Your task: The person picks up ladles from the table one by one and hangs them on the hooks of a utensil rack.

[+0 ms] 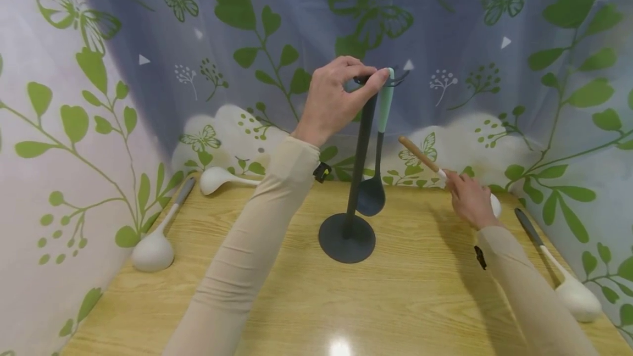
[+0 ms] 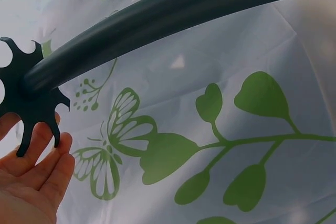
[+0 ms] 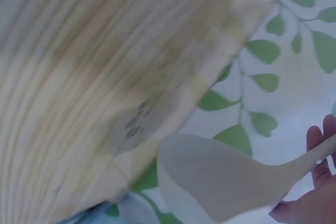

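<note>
A dark utensil stand rises from a round base on the table, its top a notched hook disc. My left hand grips the edge of that disc between thumb and fingers. From the disc's right side hangs a dark ladle with a mint-green handle, its bowl beside the pole. To the right, my right hand holds a white ladle above the table. This ladle's wooden handle end points up and left; in the head view the hand hides most of its bowl.
Along the left side lie a grey-handled white ladle and, farther back, another white ladle partly behind my left sleeve. A third white ladle lies at the right table edge. Patterned cloth encloses the wooden table.
</note>
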Available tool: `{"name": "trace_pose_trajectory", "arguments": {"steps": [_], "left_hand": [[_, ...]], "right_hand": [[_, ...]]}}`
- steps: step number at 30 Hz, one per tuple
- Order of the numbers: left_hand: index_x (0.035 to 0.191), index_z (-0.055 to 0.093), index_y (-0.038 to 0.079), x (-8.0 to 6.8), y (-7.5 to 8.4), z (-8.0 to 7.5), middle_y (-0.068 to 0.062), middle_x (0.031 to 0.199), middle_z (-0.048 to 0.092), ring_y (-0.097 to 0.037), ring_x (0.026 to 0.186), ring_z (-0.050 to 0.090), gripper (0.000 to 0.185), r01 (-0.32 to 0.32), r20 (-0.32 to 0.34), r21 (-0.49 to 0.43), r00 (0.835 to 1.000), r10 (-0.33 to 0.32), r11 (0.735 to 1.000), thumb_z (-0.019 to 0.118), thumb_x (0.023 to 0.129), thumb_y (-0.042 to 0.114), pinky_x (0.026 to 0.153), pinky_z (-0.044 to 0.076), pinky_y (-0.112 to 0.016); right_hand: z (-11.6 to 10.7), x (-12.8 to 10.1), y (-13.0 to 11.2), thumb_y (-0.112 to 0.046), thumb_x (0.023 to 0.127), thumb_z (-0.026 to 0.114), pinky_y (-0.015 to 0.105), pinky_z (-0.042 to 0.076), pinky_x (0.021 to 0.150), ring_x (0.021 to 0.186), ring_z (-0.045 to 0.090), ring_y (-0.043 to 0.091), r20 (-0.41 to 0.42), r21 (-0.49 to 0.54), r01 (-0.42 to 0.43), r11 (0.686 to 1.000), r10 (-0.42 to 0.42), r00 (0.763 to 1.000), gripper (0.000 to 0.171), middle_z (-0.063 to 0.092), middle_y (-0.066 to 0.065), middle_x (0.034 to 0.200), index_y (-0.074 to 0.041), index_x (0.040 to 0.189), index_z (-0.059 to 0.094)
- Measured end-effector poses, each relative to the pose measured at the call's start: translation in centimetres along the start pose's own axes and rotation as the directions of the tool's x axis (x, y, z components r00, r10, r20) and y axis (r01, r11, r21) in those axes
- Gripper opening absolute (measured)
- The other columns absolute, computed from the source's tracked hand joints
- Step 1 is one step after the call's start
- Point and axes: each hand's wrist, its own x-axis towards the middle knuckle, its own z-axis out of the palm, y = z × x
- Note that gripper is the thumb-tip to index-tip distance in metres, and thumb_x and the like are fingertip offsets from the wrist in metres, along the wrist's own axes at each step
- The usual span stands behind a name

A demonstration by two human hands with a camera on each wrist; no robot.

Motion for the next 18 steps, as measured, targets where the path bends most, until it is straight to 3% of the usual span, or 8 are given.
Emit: {"name": "trace_pose_trajectory", "arguments": {"steps": [2,5,10,14,18], "left_hand": [[0.109,0.077,0.018,0.1,0.0,0.0,0.002,0.11,0.068,-0.009,0.101,0.06,0.033,0.002,-0.001,0.002,1.0,-0.002,1.0,0.061,0.095,0.043,0.088,0.046,-0.023],[0.109,0.077,0.018,0.1,0.1,0.1,0.002,0.109,0.068,-0.009,0.102,0.06,0.033,0.001,-0.006,0.011,1.0,-0.001,1.0,0.061,0.095,0.043,0.089,0.046,-0.023],[0.109,0.077,0.016,0.2,0.3,0.1,0.001,0.109,0.069,-0.012,0.102,0.061,0.034,-0.016,-0.024,0.02,1.0,0.016,1.0,0.061,0.095,0.043,0.09,0.046,-0.025],[0.11,0.077,0.015,0.2,0.3,0.0,0.001,0.11,0.068,-0.013,0.103,0.061,0.035,-0.007,-0.028,0.029,1.0,0.008,1.0,0.061,0.094,0.042,0.091,0.047,-0.025],[0.11,0.077,0.016,0.1,0.2,0.1,0.002,0.11,0.068,-0.012,0.103,0.06,0.035,0.017,-0.026,0.03,1.0,-0.016,0.999,0.061,0.094,0.043,0.09,0.046,-0.023]], "right_hand": [[-0.3,0.3,-0.3,-0.021,0.108,0.037,0.063,0.041,0.072,0.09,0.055,0.045,-0.033,0.039,0.022,0.999,-0.02,0.999,0.039,0.059,0.023,0.099,-0.006,0.143,0.045],[-0.5,0.4,-0.8,-0.02,0.108,0.038,0.05,0.04,0.063,0.079,0.054,0.038,-0.072,0.12,0.053,0.991,-0.044,0.996,0.039,0.057,0.02,0.089,-0.004,0.143,0.045],[-0.7,1.0,-2.2,-0.02,0.108,0.037,0.042,0.035,0.067,0.075,0.048,0.029,-0.142,0.272,0.1,0.957,-0.063,0.988,0.043,0.059,0.019,0.092,-0.002,0.146,0.043],[-0.9,1.4,-3.2,-0.024,0.108,0.038,0.045,0.041,0.069,0.082,0.054,0.032,-0.175,0.345,0.097,0.934,-0.038,0.984,0.045,0.06,0.022,0.102,-0.007,0.149,0.042],[-1.2,1.3,-4.2,-0.028,0.107,0.039,0.056,0.048,0.081,0.096,0.058,0.038,-0.172,0.425,0.075,0.902,-0.001,0.985,0.045,0.058,0.023,0.108,-0.012,0.149,0.043]]}}
